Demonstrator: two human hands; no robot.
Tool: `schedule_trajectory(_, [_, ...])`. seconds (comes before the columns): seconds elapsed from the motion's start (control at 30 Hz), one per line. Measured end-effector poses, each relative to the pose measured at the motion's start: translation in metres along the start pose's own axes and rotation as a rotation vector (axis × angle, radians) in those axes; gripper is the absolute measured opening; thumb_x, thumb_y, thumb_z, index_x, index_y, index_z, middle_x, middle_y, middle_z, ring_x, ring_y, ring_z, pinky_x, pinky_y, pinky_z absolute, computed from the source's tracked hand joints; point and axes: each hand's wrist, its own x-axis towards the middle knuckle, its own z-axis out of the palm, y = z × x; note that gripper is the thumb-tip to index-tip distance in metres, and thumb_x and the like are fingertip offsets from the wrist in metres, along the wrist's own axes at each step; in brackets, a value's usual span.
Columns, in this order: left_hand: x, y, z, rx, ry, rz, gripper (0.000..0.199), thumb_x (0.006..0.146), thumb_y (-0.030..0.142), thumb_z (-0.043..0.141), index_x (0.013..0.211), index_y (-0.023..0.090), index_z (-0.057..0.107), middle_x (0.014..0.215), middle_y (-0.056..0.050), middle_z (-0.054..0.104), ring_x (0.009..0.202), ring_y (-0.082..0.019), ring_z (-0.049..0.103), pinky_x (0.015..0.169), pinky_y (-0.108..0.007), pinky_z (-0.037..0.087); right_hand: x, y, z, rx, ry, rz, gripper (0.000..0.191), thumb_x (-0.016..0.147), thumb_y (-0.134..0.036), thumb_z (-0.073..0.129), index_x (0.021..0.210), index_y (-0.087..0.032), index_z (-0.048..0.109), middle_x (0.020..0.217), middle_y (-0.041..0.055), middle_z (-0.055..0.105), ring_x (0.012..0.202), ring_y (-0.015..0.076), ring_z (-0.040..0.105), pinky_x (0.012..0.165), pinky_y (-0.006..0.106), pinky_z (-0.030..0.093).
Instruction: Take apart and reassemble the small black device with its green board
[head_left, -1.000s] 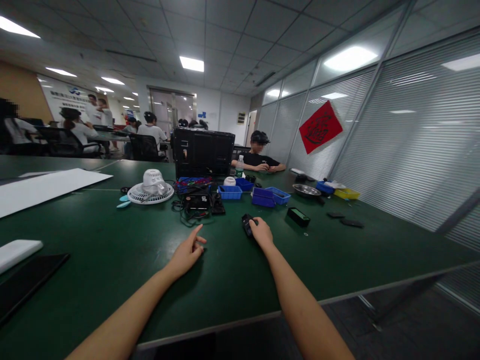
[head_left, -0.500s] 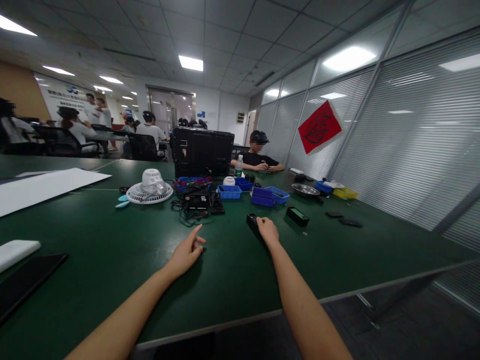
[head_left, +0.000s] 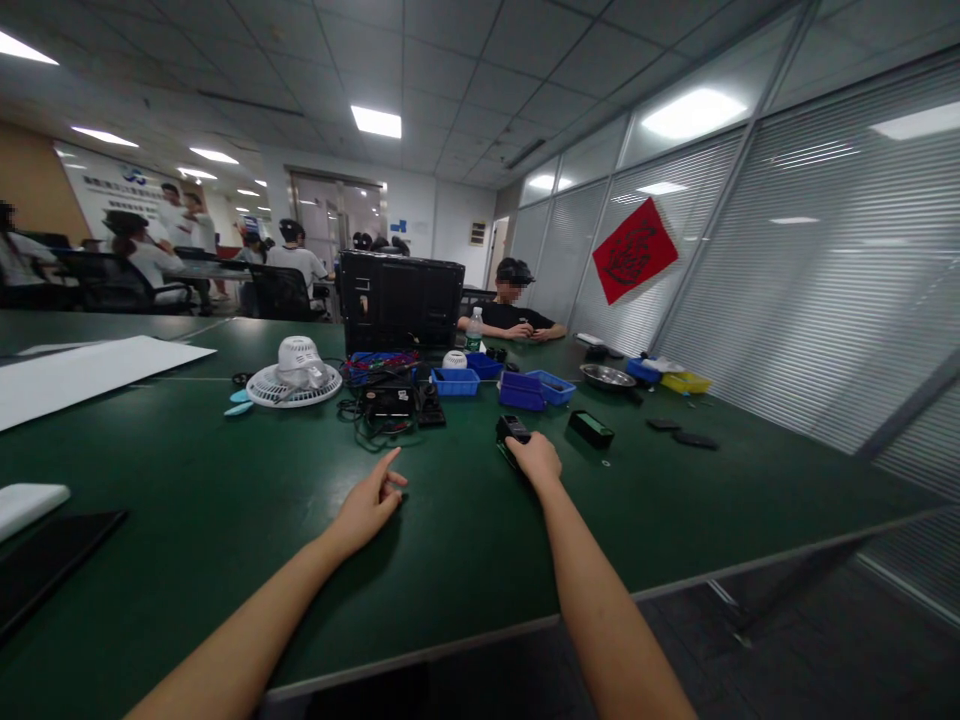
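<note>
A: What's held over the tabletop (head_left: 450, 560)?
B: The left hand (head_left: 370, 507) is empty, half uncurled; the right hand (head_left: 538, 461) has its fingers wrapped round a black device (head_left: 512, 427), which juts just beyond them.
A: Handling?
B: Probably light, stiff, perhaps slick; pinch its long sides.

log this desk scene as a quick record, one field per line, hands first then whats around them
right hand: gripping a black device
left hand: holding nothing visible, index finger extended
surface: green table
right of right hand: black case with a green top
beyond left hand: black unit among cables
farther left: white fan part
far right: metal dish, yellow tray
across table: person in a black top
device type: cannot tell, partly covered by the hand
</note>
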Motion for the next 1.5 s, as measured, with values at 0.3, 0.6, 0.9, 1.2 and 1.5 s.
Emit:
schedule_trajectory(0.3, [0.000, 0.003, 0.000, 0.009, -0.006, -0.007, 0.064, 0.073, 0.022, 0.044, 0.134, 0.017, 0.024, 0.095, -0.004, 0.059, 0.067, -0.010, 0.055, 0.070, -0.026, 0.045, -0.018, -0.006, -0.012, 0.341, 0.450, -0.211, 0.049, 0.078, -0.049, 0.043, 0.112, -0.015, 0.050, 0.098, 0.0103, 0.062, 0.089, 0.0220, 0.058, 0.078, 0.029, 0.042])
schedule_trajectory(0.6, [0.000, 0.002, -0.001, 0.007, -0.008, -0.003, 0.064, 0.073, 0.021, 0.043, 0.135, 0.017, 0.024, 0.095, -0.004, 0.059, 0.067, -0.011, 0.056, 0.068, -0.026, 0.044, -0.040, -0.022, 0.013, 0.321, 0.296, -0.677, 0.055, 0.078, -0.042, 0.050, 0.125, -0.016, 0.042, 0.109, 0.0102, 0.054, 0.095, 0.0213, 0.053, 0.084, 0.032, 0.041])
schedule_trajectory(0.9, [0.000, 0.007, -0.001, 0.039, -0.022, -0.026, 0.065, 0.073, 0.022, 0.042, 0.134, 0.017, 0.023, 0.096, -0.003, 0.059, 0.068, -0.010, 0.055, 0.070, -0.025, 0.044, -0.041, -0.024, 0.026, -0.137, 0.255, -0.623, 0.050, 0.077, -0.036, 0.055, 0.122, -0.019, 0.046, 0.101, 0.0118, 0.048, 0.093, 0.0227, 0.047, 0.079, 0.032, 0.039])
schedule_trajectory(1.2, [0.013, 0.012, 0.006, 0.301, -0.057, -0.159, 0.045, 0.073, 0.021, 0.045, 0.119, 0.020, 0.048, 0.100, -0.002, 0.062, 0.073, -0.013, 0.057, 0.072, -0.024, 0.043, -0.059, -0.037, 0.035, -0.420, 0.254, -0.816, 0.028, 0.083, -0.019, 0.046, 0.109, -0.021, 0.056, 0.107, 0.0136, 0.048, 0.098, 0.0241, 0.040, 0.079, 0.036, 0.033])
schedule_trajectory(1.5, [0.047, 0.048, 0.059, 0.422, 0.097, -0.126, 0.046, 0.074, 0.023, 0.050, 0.120, 0.019, 0.049, 0.113, -0.010, 0.056, 0.099, -0.020, 0.055, 0.085, -0.029, 0.041, -0.046, -0.027, 0.019, -0.147, 0.378, -0.753, 0.032, 0.087, -0.036, 0.039, 0.094, -0.020, 0.065, 0.098, 0.0095, 0.054, 0.091, 0.0209, 0.044, 0.080, 0.031, 0.034])
